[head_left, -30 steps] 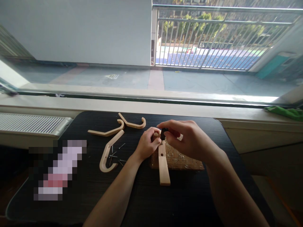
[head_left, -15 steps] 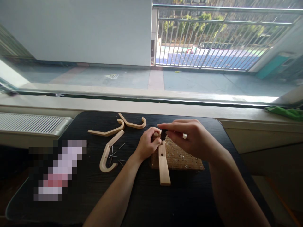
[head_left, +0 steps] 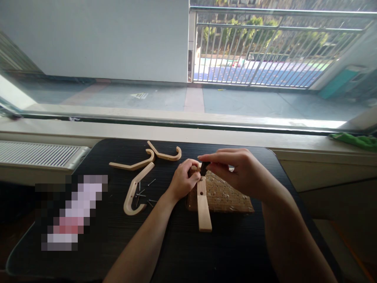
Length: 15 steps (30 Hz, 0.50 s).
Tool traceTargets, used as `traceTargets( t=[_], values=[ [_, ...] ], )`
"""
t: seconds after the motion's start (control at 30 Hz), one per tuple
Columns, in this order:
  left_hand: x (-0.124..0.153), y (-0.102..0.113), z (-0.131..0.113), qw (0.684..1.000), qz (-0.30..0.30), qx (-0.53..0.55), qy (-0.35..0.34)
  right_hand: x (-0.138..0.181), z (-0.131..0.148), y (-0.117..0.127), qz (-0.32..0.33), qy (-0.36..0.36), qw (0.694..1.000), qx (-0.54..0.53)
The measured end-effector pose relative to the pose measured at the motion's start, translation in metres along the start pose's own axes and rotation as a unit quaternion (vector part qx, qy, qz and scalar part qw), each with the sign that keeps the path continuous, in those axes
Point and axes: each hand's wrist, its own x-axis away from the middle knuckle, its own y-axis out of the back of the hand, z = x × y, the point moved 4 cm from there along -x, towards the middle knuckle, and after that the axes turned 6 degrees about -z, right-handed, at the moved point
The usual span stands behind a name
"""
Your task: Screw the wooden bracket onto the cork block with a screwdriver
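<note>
A pale wooden hook [head_left: 204,214] lies across a brown, hole-pitted cardboard block [head_left: 229,194], its straight end jutting over the near edge. My left hand [head_left: 185,181] is closed around the hook's far, curved part, which its fingers mostly hide. Between the thumb and fingers of my right hand [head_left: 240,169] is a short black-handled screwdriver [head_left: 204,168], tilted over a hole in the hook. The tool's tip is too small to make out clearly. A second dark hole shows nearer to me on the hook.
Left of my hands lie a wooden hook with holes [head_left: 130,196] and several loose screws [head_left: 140,193]. Two more hooks, one left [head_left: 132,166] and one right [head_left: 166,156], rest farther back on the black table [head_left: 235,251]. Beyond stand a windowsill [head_left: 165,133] and a radiator [head_left: 38,153].
My right hand has shifted slightly and the screwdriver handle leans more to the right. My left hand and the hook have stayed in place.
</note>
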Motion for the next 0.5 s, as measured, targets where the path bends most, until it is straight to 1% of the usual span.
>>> traceTargets(
  t=[0.5],
  values=[
    [0.0002,0.0010,-0.0017,1.000,-0.002,0.003,-0.007,-0.0006,-0.0003,0.0003,-0.003,0.003,1.000,0.002]
  ],
)
